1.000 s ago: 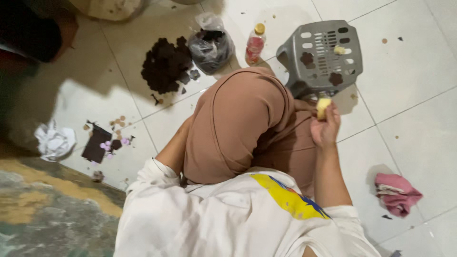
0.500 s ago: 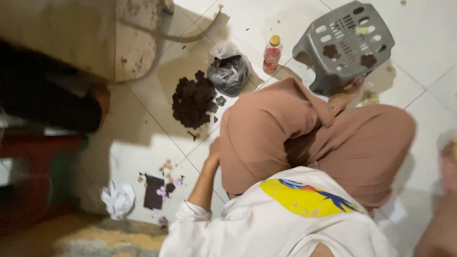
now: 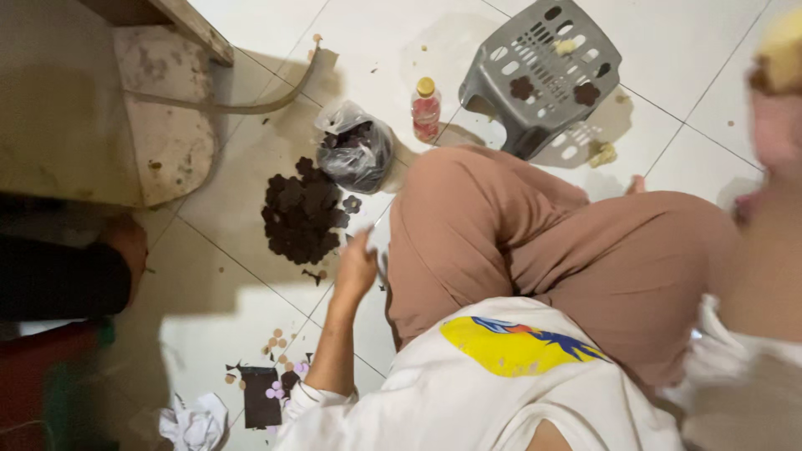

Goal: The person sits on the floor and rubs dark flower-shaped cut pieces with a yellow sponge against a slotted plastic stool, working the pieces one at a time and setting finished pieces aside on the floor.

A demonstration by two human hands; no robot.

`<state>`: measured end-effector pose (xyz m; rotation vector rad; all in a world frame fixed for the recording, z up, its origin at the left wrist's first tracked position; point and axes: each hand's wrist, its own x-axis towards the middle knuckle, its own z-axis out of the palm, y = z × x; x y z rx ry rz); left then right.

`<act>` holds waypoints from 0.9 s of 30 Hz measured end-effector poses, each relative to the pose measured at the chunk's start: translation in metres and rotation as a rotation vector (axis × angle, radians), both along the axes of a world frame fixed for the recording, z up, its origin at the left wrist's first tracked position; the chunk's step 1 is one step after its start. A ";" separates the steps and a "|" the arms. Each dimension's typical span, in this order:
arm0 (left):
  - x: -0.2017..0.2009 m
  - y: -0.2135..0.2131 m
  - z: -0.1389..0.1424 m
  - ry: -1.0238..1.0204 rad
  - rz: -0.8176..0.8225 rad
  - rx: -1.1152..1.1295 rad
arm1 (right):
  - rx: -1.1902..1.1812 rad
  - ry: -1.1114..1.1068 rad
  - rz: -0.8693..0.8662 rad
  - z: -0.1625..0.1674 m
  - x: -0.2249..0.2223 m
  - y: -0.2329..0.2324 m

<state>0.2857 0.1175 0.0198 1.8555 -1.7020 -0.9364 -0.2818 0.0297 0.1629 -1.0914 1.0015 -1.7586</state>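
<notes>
1. Change since half a second ago: the view has swung left and pulled closer; the right hand (image 3: 781,108) now sits close to the lens at 2 o'clock, blurred, where a second ago it was low beside the grey basket (image 3: 543,71). It carries a pale yellow piece (image 3: 781,54) at its top; fingers closed about it as far as the blur allows.
2. Left hand (image 3: 357,269), centre-left of frame, has come down to the floor tile just at 4 o'clock of the dark pile (image 3: 302,219). Fingers look loosely curled; whether it pinches anything I cannot tell.
3. Reading: the left hand is now placed at the pile's edge while the right is lifted away from the basket; work appears to be at the pile side.
4. Dark pile of flat dark-brown pieces lies on white tile, at 9 o'clock of the bent knee (image 3: 468,217). A clear plastic bag (image 3: 357,150) holding more dark pieces touches or nearly touches it at 1 o'clock.
5. Small red bottle (image 3: 426,108) with yellow cap stands upright between bag and basket.
6. Edges: a concrete slab (image 3: 163,125) bounds the pile at 10 o'clock; another person's dark sleeve and hand (image 3: 125,246) lie at 9 o'clock, well apart.
7. Open room: bare tile at 6 o'clock of the pile, down to scattered scraps (image 3: 267,388) and crumpled white paper (image 3: 196,422).
</notes>
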 end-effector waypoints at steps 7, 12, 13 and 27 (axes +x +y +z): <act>-0.126 -0.076 0.080 0.130 -0.241 -0.602 | 0.102 -0.312 0.024 -0.070 0.027 -0.115; -0.266 -0.162 0.054 0.023 -0.413 -0.580 | 0.271 -0.482 -0.065 -0.106 0.007 -0.127; -0.291 -0.181 0.045 -0.020 -0.418 -0.578 | 0.314 -0.540 -0.081 -0.112 0.001 -0.128; -0.344 -0.235 0.000 -0.386 -0.559 -0.324 | 0.340 -0.710 0.022 -0.150 -0.050 -0.151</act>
